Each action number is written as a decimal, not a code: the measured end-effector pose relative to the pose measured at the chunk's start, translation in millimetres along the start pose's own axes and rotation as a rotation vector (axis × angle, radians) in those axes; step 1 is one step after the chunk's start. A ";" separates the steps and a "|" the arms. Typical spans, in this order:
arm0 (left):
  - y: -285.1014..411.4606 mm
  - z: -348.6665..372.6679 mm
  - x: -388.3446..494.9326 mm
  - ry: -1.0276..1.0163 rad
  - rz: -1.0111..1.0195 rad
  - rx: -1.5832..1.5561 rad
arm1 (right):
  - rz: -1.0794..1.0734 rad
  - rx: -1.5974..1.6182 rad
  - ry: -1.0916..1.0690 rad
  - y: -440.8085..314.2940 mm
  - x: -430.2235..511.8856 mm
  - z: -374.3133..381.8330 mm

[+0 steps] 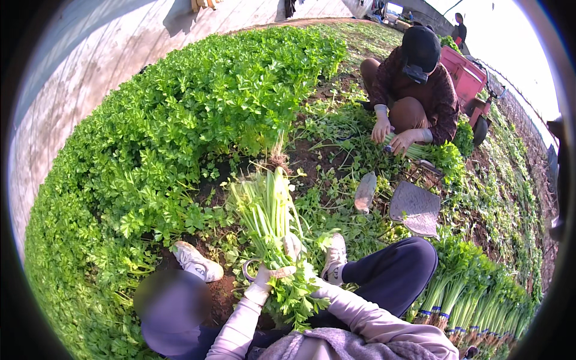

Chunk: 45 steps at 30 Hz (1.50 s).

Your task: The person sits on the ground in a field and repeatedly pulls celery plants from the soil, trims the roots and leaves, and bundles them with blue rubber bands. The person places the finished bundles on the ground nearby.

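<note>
A bunch of celery (267,207) with pale green stalks lies in front of me, its soil-covered roots (277,162) pointing away and its leaves towards my body. My left hand (265,279), in a light glove, grips the leafy part of the bunch. My right hand (294,247), partly hidden by leaves, is on the stalks from the other side. A roll of tape (248,270) shows as a ring beside my left wrist. Both of my white shoes, the left (198,262) and the right (335,256), stand on the soil around the bunch.
Dense standing celery (180,117) fills the left, before a wall (67,81). A crouching co-worker (414,90) handles another bunch. A flat grey seat (415,207) stands front right. Banded celery bunches (472,310) lie lower right. A red cart (463,74) stands behind the co-worker.
</note>
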<state>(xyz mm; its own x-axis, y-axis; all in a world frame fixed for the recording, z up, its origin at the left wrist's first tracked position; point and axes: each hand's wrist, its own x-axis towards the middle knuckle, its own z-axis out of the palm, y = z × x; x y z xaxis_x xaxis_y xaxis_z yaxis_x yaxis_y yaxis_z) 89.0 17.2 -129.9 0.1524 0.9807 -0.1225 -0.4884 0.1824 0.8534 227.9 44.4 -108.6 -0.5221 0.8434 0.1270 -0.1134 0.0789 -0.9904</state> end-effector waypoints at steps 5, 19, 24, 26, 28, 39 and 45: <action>-36.6 -32.7 15.8 0.034 0.033 -0.214 | -0.058 -0.169 0.075 -17.1 18.7 -11.3; -144.6 -170.5 19.3 0.579 -0.257 -0.344 | 1.054 0.064 0.129 106.2 11.9 -28.8; -154.4 -176.1 -4.4 0.585 -0.425 -0.168 | 1.279 0.027 -0.116 96.2 1.2 -35.1; -154.9 -170.7 1.9 0.563 -0.472 -0.095 | 1.332 0.118 -0.153 105.8 -5.2 -40.8; -141.1 -175.0 6.1 0.544 -0.493 0.006 | 1.321 0.344 -0.133 138.7 -5.1 -37.4; -73.4 -199.7 45.4 0.534 -0.579 0.605 | 0.116 1.112 0.628 60.7 133.5 -117.8; -32.5 -205.1 43.1 0.644 -0.576 0.816 | 0.176 0.879 0.689 -42.8 202.0 -176.2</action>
<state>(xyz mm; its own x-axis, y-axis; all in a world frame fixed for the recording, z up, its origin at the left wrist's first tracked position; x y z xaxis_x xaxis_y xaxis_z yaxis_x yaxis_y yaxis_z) -64.7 67.9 -266.8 -0.4040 0.6663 -0.6268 0.2379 0.7382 0.6313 276.3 305.0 -50.2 -0.0427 0.9404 -0.3372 -0.7817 -0.2417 -0.5749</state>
